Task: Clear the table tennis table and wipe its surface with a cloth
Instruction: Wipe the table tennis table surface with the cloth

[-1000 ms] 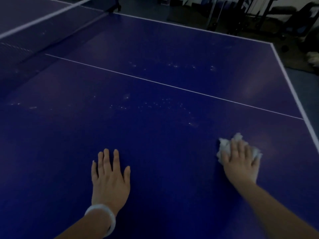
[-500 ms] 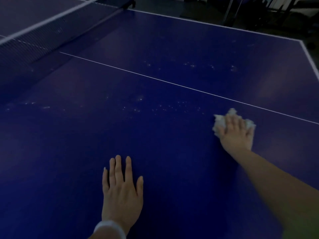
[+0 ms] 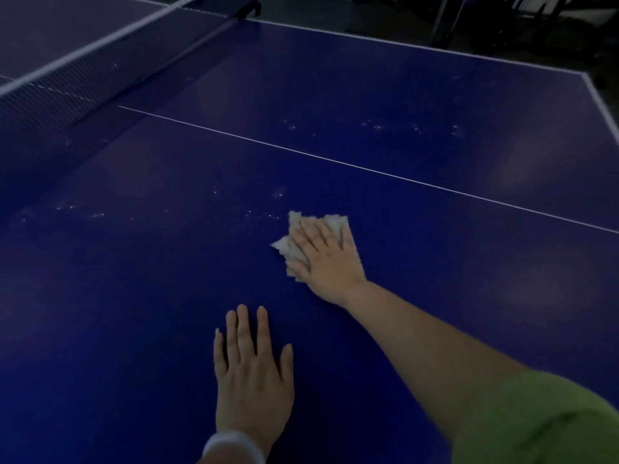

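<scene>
I see the right hand (image 3: 326, 254), fingers flat pressing the cloth (image 3: 303, 242), has swept leftward along the table (image 3: 134, 329) to just short of the centre line (image 3: 368, 167) specks (wipe pass ongoing, dust left toward net), left hand (image 3: 253, 373) splayed flat as brace.

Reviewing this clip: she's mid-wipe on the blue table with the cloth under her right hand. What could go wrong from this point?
1. The right hand presses the cloth with flat fingers, without a grip, so the cloth may bunch or slide out mid-stroke.
2. Pale specks lie just beyond the cloth, and more sit past the white centre line; those far ones could be missed.
3. The left hand rests flat on the table and may leave a print on the surface.
</scene>
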`<state>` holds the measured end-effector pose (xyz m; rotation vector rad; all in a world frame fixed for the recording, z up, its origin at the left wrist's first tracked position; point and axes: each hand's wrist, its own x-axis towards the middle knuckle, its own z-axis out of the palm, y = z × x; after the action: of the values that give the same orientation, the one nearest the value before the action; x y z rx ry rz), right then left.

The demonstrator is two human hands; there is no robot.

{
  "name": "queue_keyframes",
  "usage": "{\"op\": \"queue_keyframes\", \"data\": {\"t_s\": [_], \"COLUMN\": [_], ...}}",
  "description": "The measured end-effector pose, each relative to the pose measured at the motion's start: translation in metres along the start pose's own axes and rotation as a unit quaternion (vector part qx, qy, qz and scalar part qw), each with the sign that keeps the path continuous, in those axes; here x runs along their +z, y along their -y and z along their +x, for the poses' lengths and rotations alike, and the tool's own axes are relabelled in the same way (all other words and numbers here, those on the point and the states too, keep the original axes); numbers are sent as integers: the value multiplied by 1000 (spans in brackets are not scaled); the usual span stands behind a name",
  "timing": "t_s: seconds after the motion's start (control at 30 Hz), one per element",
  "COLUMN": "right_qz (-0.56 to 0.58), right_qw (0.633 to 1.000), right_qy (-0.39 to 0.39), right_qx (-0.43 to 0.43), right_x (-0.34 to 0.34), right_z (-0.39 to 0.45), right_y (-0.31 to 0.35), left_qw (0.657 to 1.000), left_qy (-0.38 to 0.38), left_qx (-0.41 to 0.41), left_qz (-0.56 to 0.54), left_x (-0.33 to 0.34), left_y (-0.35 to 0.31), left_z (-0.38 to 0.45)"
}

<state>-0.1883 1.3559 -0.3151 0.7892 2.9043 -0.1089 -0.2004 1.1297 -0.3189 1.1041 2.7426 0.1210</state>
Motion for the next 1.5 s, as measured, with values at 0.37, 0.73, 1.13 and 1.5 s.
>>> {"op": "queue_keyframes", "data": {"t_s": [0.37,0.73,1.13,1.5], "right_qz": [25,71,51,86], "right_qw": [957,816,893,931], "right_qy": [-29,-23,-58,-19], "right_qx": [287,574,444,355], "right_x": [17,33,45,33], "right_z": [-108,-250,-217,-237], "right_y": [-6,-3,84,85], "left_qw": [1000,999,971,955], "left_qy": [-12,-7,43,23], "left_qx": [21,44,219,288], "left_qz": [4,-22,-87,62], "left_x": [-2,-3,-17,-14], "left_y": [-3,1,49,141], "left_z": [-3,-3,-16,-98]}}
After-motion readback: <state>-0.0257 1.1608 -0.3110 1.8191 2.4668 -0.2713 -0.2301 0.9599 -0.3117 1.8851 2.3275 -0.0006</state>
